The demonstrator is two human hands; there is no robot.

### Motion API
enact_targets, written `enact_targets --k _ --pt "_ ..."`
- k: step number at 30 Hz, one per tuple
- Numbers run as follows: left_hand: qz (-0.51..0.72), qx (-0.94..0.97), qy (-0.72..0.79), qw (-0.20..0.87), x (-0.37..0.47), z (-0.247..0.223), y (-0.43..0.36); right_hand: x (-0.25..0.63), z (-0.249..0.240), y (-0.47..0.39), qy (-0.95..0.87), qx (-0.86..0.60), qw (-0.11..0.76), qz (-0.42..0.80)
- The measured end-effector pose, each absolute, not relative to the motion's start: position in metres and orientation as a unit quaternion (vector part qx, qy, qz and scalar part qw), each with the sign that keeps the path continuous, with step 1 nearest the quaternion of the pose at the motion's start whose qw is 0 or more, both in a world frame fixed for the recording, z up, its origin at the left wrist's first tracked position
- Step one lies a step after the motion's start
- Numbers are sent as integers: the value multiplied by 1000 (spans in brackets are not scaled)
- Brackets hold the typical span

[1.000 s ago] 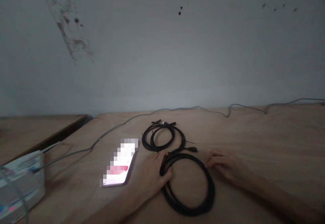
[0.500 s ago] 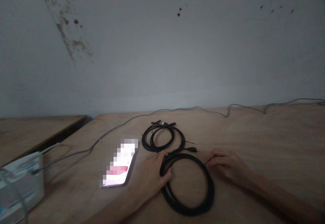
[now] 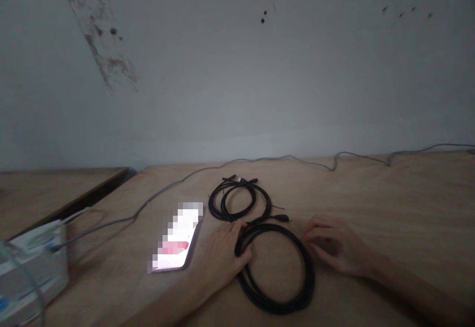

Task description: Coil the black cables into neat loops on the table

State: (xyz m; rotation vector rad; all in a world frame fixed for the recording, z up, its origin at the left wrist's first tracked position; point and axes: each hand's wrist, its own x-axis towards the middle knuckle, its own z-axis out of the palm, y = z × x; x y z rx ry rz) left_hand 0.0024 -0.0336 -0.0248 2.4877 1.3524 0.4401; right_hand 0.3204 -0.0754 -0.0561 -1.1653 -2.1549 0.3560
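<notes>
A large coil of black cable (image 3: 305,287) lies flat on the wooden table. My left hand (image 3: 224,250) is closed around the coil's left side, with the thumb inside the loop. At the coil's upper right edge, my right hand (image 3: 334,245) has its thumb and fingertips pinched together. Whatever lies between those fingertips is too small to make out. Just beyond the coil rests a black plug (image 3: 281,217). Two smaller loops of black cable (image 3: 211,207) sit behind, with a silver-tipped plug (image 3: 242,181) and other cable ends on top.
A phone (image 3: 178,248) with a lit, partly blurred screen lies left of my left hand. At the far left stands a white power strip or box (image 3: 55,272) with cords. A thin grey cord (image 3: 166,188) runs along the table's back by the wall (image 3: 237,94).
My right hand's fingers have bent more, and its knuckles have lifted slightly while the fingertips stay at the coil's edge. My left hand keeps its hold. The view has shifted a little.
</notes>
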Motion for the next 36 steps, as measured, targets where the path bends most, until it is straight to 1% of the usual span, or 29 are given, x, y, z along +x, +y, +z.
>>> enact_targets --k 9,15,19,23,33,36 --pt "143 858 474 138 4 -21 -35 317 -57 -77 -837 -414 333 129" --pt "141 857 476 140 5 -19 -35 321 -49 -75 -863 -406 287 91" --pt "140 855 481 137 4 -21 -35 320 -45 -78 -863 -414 280 73" --pt "159 858 469 137 3 -25 -33 315 -42 -83 -871 -415 253 74" --pt "148 858 473 133 1 -26 -33 317 -44 -79 -870 -386 286 112" --pt "146 861 470 131 1 -28 -32 320 -43 -79 -863 -395 301 92"
